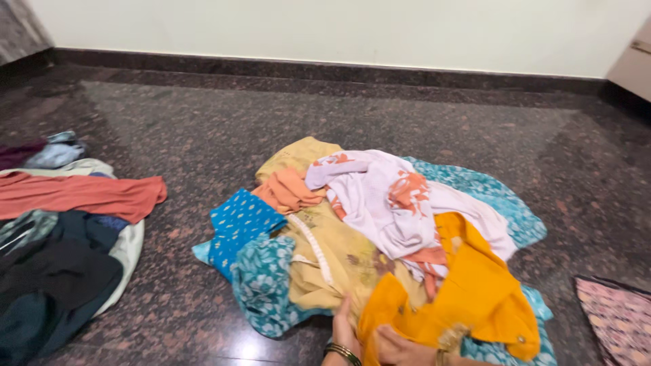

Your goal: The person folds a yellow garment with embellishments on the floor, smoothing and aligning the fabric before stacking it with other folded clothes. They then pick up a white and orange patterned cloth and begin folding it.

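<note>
- Far left on the dark speckled stone floor (203, 122): a separate heap of dark clothes (47, 271), navy and black, with a rust-red garment (81, 193) draped flat across its top. Well apart from both hands.
- Centre: the main pile of clothes (380, 237), loose and crumpled, spread on the floor. Blue dotted cloth (237, 220) at its left edge, teal floral fabric (264, 285) below that, pale yellow garment (325, 257) through the middle.
- Left hand (342, 332), bangle at the wrist, laid flat with fingers extended against the near edge of the pale yellow garment; not closed on anything, resting against the fabric.
- Right hand (397, 349) just beside it at the bottom of the frame, partly tucked under the hem of the orange-yellow garment (468, 291); fingers curled at the cloth, but hard to tell whether pinching or merely touching.
- Orange-yellow garment: on the near right of the pile, on top, over the teal floral layer. Likely light, thin, quite limp; no stiffness, bound to sag and trail when lifted. Probably best taken at a hem, shoulder seam or neckline with a pinch, both hands apart, so as to open out rather than bunch. Some snagging on neighbouring pieces possible.
- Above: white garment with orange print (400, 203), tangled over the pile's top.
- Far right: corner of a pink patterned cloth (620, 318), apart from the pile.
</note>
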